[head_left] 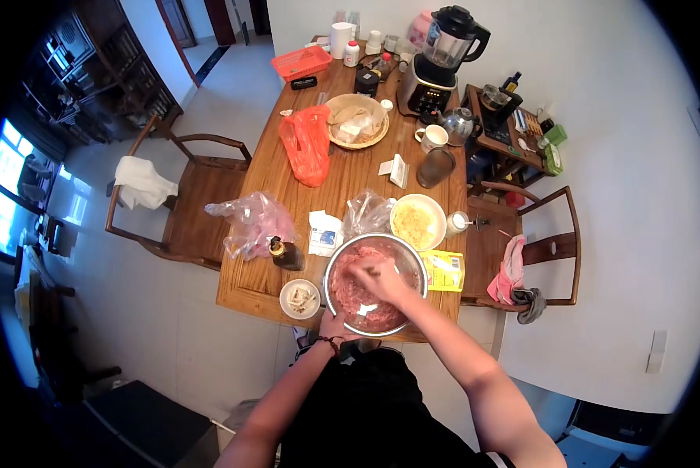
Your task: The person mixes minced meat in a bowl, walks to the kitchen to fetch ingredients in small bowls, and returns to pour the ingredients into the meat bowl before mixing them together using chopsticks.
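Head view: hazards are listed from left to right across the wooden surface [249, 285]. A crumpled plastic bag [258, 222] lies beside a dark bottle [289, 257]. The bottle is tall and narrow; a sideways knock from the left forearm could topple it. Nearer the person, a small bowl [314, 311] holding pale pieces stands just beside the large metal bowl [421, 296]; if the large one slides left, contact could tip or push it.

The left hand [341, 326] is against the near left rim of the metal bowl. Its fingers are partly hidden, so whether they pinch the rim cannot be told. The bowl stands close to the near edge of the surface; loss of this support, combined with a hard push from inside, could let it rotate or slip off.

Ground meat [351, 292] lies inside the metal bowl. The right hand [381, 281] is over and at the meat; its fingers are blurred, and whether they are spread or pressed together cannot be told. Overly forceful strokes could throw meat over the rim.

Farther right, a pale dish [440, 213] with yellow contents and a yellow packet [445, 271] are near the metal bowl. Spatter or a swing of the right forearm could soil or displace them.
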`<state>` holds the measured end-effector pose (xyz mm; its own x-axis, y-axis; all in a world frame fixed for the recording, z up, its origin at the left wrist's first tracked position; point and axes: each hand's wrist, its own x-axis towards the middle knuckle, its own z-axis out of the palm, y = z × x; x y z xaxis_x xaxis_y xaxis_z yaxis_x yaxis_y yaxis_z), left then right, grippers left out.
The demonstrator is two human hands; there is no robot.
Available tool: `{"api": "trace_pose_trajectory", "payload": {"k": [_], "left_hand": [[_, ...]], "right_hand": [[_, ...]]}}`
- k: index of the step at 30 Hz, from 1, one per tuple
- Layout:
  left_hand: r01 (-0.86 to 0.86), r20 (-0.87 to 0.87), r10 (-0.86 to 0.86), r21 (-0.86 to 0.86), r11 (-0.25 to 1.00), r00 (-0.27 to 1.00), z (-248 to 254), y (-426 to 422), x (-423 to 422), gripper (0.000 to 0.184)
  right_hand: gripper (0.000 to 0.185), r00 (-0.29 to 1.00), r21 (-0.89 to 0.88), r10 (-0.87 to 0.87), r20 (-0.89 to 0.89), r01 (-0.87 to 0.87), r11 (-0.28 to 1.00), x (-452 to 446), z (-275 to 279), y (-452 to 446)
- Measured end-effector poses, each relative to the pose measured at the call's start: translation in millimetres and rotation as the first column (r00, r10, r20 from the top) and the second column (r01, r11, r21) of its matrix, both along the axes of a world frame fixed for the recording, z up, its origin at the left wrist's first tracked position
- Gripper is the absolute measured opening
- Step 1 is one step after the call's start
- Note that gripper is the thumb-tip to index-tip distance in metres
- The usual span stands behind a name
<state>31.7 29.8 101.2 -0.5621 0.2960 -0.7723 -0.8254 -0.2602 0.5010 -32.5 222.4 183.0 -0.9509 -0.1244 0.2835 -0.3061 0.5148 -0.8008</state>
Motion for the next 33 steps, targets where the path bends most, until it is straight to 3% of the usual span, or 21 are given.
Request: {"api": "trace_pose_trajectory", "payload": {"k": [2, 4, 6, 8, 9, 10, 12, 13, 15, 16, 18, 20, 22, 24, 26, 27, 28, 30, 32, 33], "left_hand": [[0.034, 0.039, -0.032, -0.030, 0.999, 0.999, -10, -3, 2, 0.047], [0.049, 0.021, -0.048, -0.023, 0.999, 0.999, -10, -2, 4, 0.046], [0.019, 0.025, -0.017, -0.056, 0.998, 1.000, -5, 1, 2, 0.047], [0.024, 0.032, -0.022, -0.052, 0.998, 0.999, 1, 1, -3, 0.047], [0.039, 0.040, -0.037, -0.052, 0.998, 0.999, 4, 0, -1, 0.048], [0.045, 0.039, -0.044, -0.050, 0.998, 0.998, 4, 0, -1, 0.048], [0.034, 0.033, -0.033, -0.031, 0.999, 0.999, 4, 0, -1, 0.049], [0.024, 0.033, -0.023, -0.022, 0.999, 0.999, 3, -1, 0, 0.050], [0.040, 0.055, -0.038, -0.047, 0.998, 0.998, -2, -3, 1, 0.049], [0.055, 0.071, -0.051, -0.069, 0.996, 0.996, -4, -3, 0, 0.048], [0.007, 0.056, -0.007, -0.016, 1.000, 0.998, -7, 0, 1, 0.047], [-0.046, 0.048, 0.044, 0.033, 0.998, 0.998, -9, -1, 3, 0.046], [0.001, 0.051, -0.002, 0.011, 1.000, 0.999, -7, -2, 0, 0.047], [-0.026, 0.054, 0.026, 0.009, 1.000, 0.998, 6, 2, -4, 0.048], [-0.050, 0.066, 0.049, 0.002, 0.999, 0.997, 15, 2, -1, 0.048], [-0.041, 0.053, 0.041, 0.002, 0.999, 0.998, 17, 4, -4, 0.049], [-0.037, 0.045, 0.037, -0.001, 0.999, 0.998, 17, 5, -3, 0.049], [-0.041, 0.026, 0.041, -0.010, 0.999, 0.999, 10, 5, -1, 0.049], [-0.038, -0.006, 0.038, 0.027, 0.999, 0.999, 1, 3, 1, 0.048], [-0.009, 0.006, 0.009, -0.022, 1.000, 1.000, 3, 3, 0, 0.046]], "right_hand": [[0.015, 0.980, 0.068, -0.197, 0.002, 0.196, 0.978, -10, 9, 20], [0.015, 0.954, 0.145, -0.292, 0.069, 0.280, 0.949, -1, 7, 54], [0.016, 0.918, 0.211, -0.278, 0.283, 0.223, 0.952, 25, 8, 70], [0.016, 0.988, 0.200, -0.085, 0.132, 0.057, 0.978, 39, -8, 58], [0.013, 0.988, 0.169, -0.018, 0.151, -0.008, 0.986, 38, -8, 43], [0.012, 0.984, 0.078, -0.018, 0.179, 0.004, 0.997, 37, 2, 25], [0.012, 0.998, 0.002, -0.051, 0.033, 0.051, 0.999, 20, -1, 11], [0.012, 0.998, 0.002, -0.052, 0.034, 0.052, 0.999, 14, -1, 16], [0.011, 0.964, 0.040, -0.266, 0.007, 0.266, 0.963, 10, -1, 26], [0.017, 0.951, 0.137, -0.303, 0.057, 0.293, 0.946, 15, -4, 37], [0.013, 0.955, 0.102, -0.287, 0.079, 0.279, 0.955, 31, -7, 45], [0.015, 0.937, 0.114, -0.164, 0.308, 0.135, 0.984, 40, 0, 29], [0.013, 0.975, 0.089, -0.072, 0.209, 0.054, 0.995, 39, -6, 4], [0.019, 0.971, -0.088, -0.127, 0.203, 0.148, 0.985, 29, -3, 2], [0.017, 0.959, 0.013, -0.279, 0.044, 0.279, 0.960, 27, -14, 25], [0.016, 0.904, 0.099, -0.386, 0.183, 0.374, 0.922, 38, -11, 49], [0.017, 0.894, 0.172, -0.393, 0.214, 0.362, 0.916, 46, -6, 58], [0.018, 0.914, 0.151, -0.272, 0.300, 0.236, 0.960, 58, -2, 51], [0.016, 0.946, 0.014, -0.143, 0.290, 0.145, 0.989, 58, -8, 17], [0.014, 0.965, 0.042, -0.126, 0.230, 0.119, 0.992, 53, -9, 3]]}}
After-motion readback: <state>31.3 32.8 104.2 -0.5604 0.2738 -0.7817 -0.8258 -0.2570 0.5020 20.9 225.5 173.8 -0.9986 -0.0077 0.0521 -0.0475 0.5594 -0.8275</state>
